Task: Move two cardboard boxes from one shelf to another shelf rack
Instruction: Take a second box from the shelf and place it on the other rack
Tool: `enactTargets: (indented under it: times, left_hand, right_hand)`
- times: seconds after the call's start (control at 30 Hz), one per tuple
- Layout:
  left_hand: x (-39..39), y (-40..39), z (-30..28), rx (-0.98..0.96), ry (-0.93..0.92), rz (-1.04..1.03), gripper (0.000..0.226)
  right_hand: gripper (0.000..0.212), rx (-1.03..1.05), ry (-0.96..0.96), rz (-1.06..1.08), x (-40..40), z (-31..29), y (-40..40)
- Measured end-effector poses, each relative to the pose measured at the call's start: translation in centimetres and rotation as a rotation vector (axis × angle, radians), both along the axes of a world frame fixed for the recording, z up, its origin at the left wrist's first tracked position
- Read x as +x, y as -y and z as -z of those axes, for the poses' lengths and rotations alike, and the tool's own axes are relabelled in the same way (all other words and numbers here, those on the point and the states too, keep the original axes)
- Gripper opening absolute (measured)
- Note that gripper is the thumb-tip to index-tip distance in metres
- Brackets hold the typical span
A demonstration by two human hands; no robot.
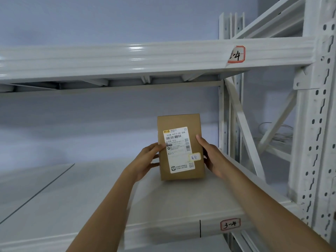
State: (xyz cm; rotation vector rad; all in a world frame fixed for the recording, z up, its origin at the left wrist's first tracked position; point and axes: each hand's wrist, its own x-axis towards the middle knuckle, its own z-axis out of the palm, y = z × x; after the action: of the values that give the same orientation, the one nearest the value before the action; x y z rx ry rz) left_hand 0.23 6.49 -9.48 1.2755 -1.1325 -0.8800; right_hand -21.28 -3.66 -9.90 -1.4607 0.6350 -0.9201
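A small brown cardboard box (180, 122) with a white shipping label on its top is held between both hands over the white shelf board (91, 193), toward its right side. My left hand (147, 160) grips the box's left edge and my right hand (211, 157) grips its right edge. The box's near end is at or just above the board; I cannot tell whether it touches. No second box is in view.
The shelf's front beam carries a red-framed tag reading 3-4 (230, 224). A white beam (127, 59) of the level above crosses overhead with another tag (236, 54). A perforated white upright (316, 142) and diagonal braces stand at the right. Loose cables (276, 133) lie beyond.
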Motion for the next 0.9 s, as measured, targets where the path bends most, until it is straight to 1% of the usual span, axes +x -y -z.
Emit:
enactTargets:
  times: [0.13, 0.2, 0.27, 0.37, 0.43, 0.5, 0.6, 0.67, 0.8, 0.9]
  left_hand:
    - [0.13, 0.06, 0.16, 0.001, 0.007, -0.010, 0.054]
    - [0.18, -0.01, 0.20, -0.004, 0.016, -0.008, 0.063]
    - [0.17, -0.16, 0.21, -0.012, 0.028, -0.003, 0.075]
    - [0.22, -0.30, 0.32, -0.018, 0.029, 0.000, 0.081]
    - [0.34, -0.26, 0.39, -0.017, 0.025, -0.004, 0.079]
    - [0.46, -0.12, 0.43, -0.010, 0.026, -0.011, 0.069]
    - [0.47, -0.11, 0.47, -0.004, 0.025, -0.019, 0.054]
    - [0.45, -0.08, 0.51, -0.007, 0.028, -0.021, 0.052]
    - [0.47, -0.01, 0.44, -0.012, 0.018, -0.025, 0.050]
    - [0.44, -0.01, 0.42, -0.009, 0.019, -0.031, 0.049]
  right_hand:
    - [0.036, -0.030, -0.015, 0.007, -0.14, -0.03, -0.29]
    - [0.033, -0.057, -0.027, 0.010, -0.18, -0.02, -0.54]
    - [0.036, -0.080, -0.034, 0.024, -0.28, 0.04, -0.74]
    - [0.042, -0.101, -0.045, 0.041, -0.34, 0.17, -0.70]
    - [0.039, -0.110, -0.056, 0.040, -0.36, 0.24, -0.59]
    - [0.036, -0.116, -0.057, 0.043, -0.39, 0.25, -0.59]
    - [0.043, -0.125, -0.054, 0.059, -0.41, 0.22, -0.66]
    - [0.047, -0.129, -0.055, 0.066, -0.42, 0.24, -0.61]
    - [0.044, -0.135, -0.070, 0.073, -0.43, 0.29, -0.43]
    - [0.052, -0.139, -0.080, 0.080, -0.40, 0.33, -0.33]
